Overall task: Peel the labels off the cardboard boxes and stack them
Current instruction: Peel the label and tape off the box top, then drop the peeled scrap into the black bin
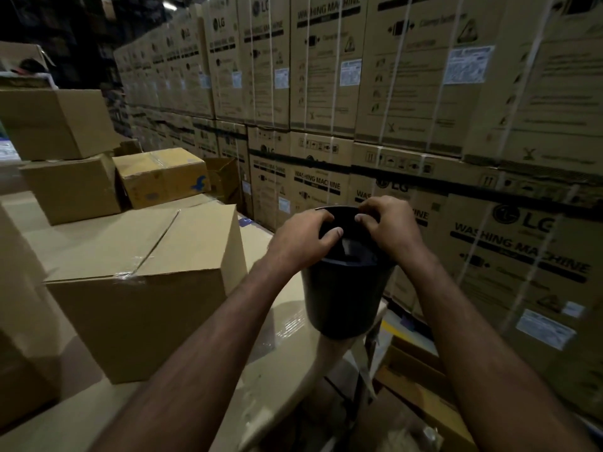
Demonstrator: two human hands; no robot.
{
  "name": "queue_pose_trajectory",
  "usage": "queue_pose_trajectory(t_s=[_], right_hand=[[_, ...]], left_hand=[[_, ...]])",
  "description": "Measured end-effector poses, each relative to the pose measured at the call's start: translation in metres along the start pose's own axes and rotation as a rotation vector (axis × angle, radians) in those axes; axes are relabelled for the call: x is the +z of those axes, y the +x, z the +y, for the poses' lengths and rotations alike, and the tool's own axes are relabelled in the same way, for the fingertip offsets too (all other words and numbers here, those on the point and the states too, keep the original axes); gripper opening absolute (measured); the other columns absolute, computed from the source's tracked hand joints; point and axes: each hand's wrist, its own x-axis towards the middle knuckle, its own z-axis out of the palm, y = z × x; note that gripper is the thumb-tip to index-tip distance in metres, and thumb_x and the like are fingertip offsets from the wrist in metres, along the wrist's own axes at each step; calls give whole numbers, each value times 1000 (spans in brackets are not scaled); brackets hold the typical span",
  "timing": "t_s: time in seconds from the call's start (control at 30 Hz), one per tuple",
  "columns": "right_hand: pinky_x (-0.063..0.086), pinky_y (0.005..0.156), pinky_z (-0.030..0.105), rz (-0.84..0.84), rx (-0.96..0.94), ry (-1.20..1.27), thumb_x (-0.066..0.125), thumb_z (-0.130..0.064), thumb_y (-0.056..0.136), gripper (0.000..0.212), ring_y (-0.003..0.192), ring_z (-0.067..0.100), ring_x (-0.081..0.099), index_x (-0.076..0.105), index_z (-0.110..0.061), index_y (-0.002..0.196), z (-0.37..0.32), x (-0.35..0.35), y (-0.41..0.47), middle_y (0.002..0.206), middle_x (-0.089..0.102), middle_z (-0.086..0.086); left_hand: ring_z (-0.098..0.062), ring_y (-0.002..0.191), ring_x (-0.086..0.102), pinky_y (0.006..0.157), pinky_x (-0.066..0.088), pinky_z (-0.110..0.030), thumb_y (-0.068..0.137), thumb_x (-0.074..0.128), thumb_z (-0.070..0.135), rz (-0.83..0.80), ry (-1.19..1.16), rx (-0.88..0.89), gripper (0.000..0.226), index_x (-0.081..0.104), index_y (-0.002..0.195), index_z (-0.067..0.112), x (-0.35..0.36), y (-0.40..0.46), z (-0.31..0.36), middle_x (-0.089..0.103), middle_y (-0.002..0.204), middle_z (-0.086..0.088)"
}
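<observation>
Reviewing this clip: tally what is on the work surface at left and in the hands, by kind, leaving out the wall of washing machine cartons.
Plain cardboard boxes, at least partly in view: 5, largest in front, others behind
Black bucket: 1
Hands on its rim: 2, left hand, right hand
Total: 8

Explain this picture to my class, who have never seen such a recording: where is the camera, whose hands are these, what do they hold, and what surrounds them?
The camera sits on a person's head, looking forward and down, so the two arms are that person's own. The left hand and right hand both grip the rim of a black bucket. Left of it sits a large taped box, with smaller boxes stacked behind. Along the right runs a wall of washing machine cartons bearing white labels.
</observation>
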Motion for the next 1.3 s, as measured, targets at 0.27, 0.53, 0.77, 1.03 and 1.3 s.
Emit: queue_pose_trajectory(t_s=[0.27,0.53,0.77,1.03,1.3], right_hand=[[48,81,25,51,-79,115,66,-20,92,17,96,10,59,72,-15,107,-14,6,-15,105,68,1],[51,73,33,196,-219,346,62,-15,92,10,82,16,61,71,-11,94,-119,47,-72,89,66,2],[45,79,25,102,-303,314,63,-17,92,20,97,19,57,71,-12,109,-277,141,-127,104,63,6],[50,85,35,79,-266,128,64,-20,91,33,108,23,53,66,-17,124,-279,172,-127,119,62,6],[48,87,34,26,-249,92,64,-17,91,31,111,25,47,66,-17,121,-265,187,-128,121,59,6]], left_hand=[[-14,113,58,89,53,-34,98,56,40,42,6,-21,42,57,135,19,-8,-17,-15,63,127,-2],[-15,118,59,96,50,-36,98,54,43,168,23,-40,42,63,130,17,-64,-66,-67,66,128,0],[-18,110,61,89,47,-29,99,52,19,408,140,-286,26,70,118,15,-161,-163,-195,69,121,-3],[-21,132,43,108,38,-41,100,51,23,375,182,-420,28,66,125,24,-153,-189,-235,56,137,-2],[-23,135,44,102,43,-31,103,51,22,425,26,-445,28,65,128,23,-135,-195,-251,48,144,-6]])
